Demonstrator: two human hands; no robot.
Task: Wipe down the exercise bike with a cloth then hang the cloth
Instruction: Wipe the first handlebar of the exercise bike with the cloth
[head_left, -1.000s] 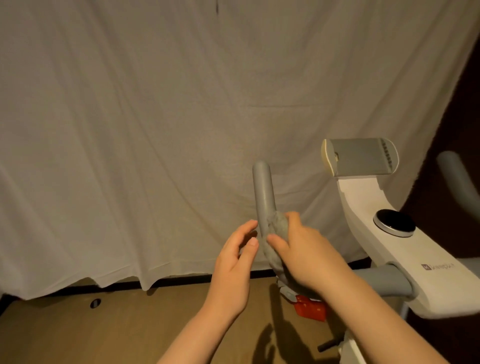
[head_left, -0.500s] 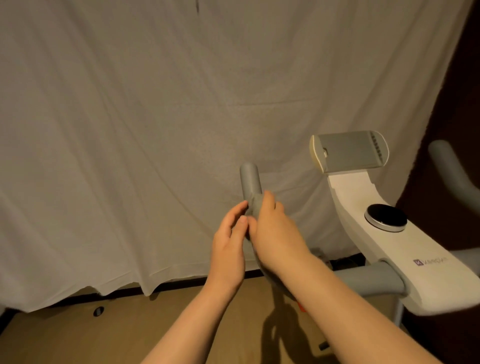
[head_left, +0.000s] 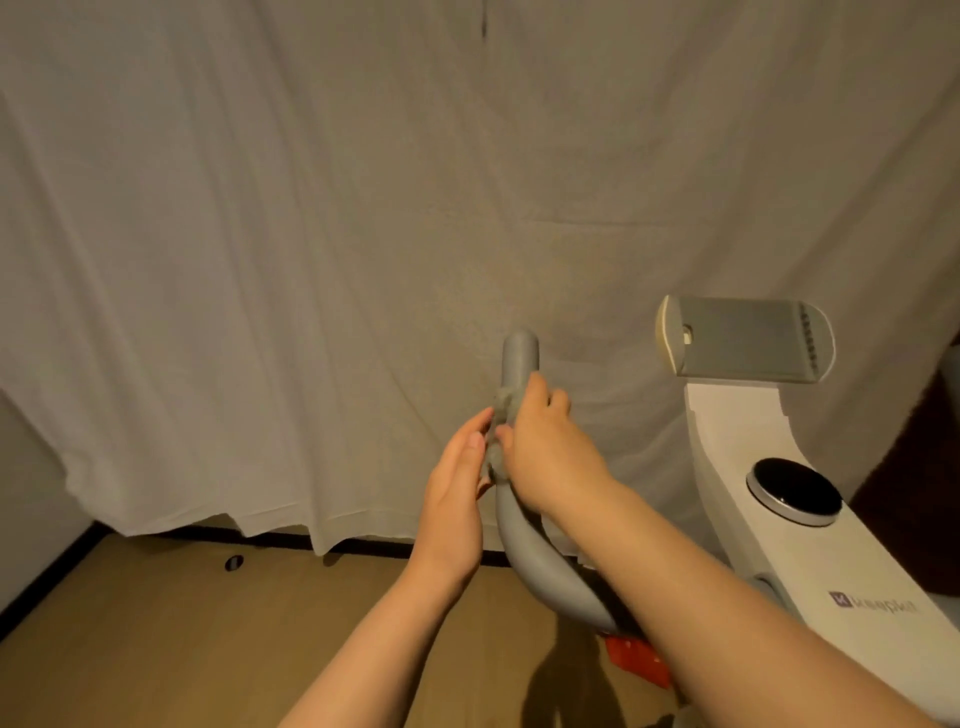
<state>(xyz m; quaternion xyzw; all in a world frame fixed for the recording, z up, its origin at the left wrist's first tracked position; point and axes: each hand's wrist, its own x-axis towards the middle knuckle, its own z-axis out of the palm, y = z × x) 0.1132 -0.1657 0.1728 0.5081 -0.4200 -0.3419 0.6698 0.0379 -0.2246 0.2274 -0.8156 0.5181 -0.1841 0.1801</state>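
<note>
The white exercise bike (head_left: 789, 551) stands at the right, with a round black knob (head_left: 796, 491) and a grey tablet holder (head_left: 748, 340) on top. Its grey left handlebar (head_left: 519, 358) rises in the middle of the view. A grey cloth (head_left: 500, 410) is wrapped round the bar just below its tip. My right hand (head_left: 545, 447) grips the cloth and the bar from the right. On the left side my left hand (head_left: 457, 488) presses straight fingers against the cloth. Most of the cloth is hidden under my right hand.
A pale sheet (head_left: 311, 260) hangs as a backdrop behind the bike. Brown cardboard (head_left: 182, 639) covers the floor, with a small dark hole (head_left: 234, 561) in it. A red part (head_left: 639, 660) shows low by the bike's frame.
Both hands and the cloth have slid up the handlebar toward its tip, and more bare bar now shows below them. My view has shifted slightly.
</note>
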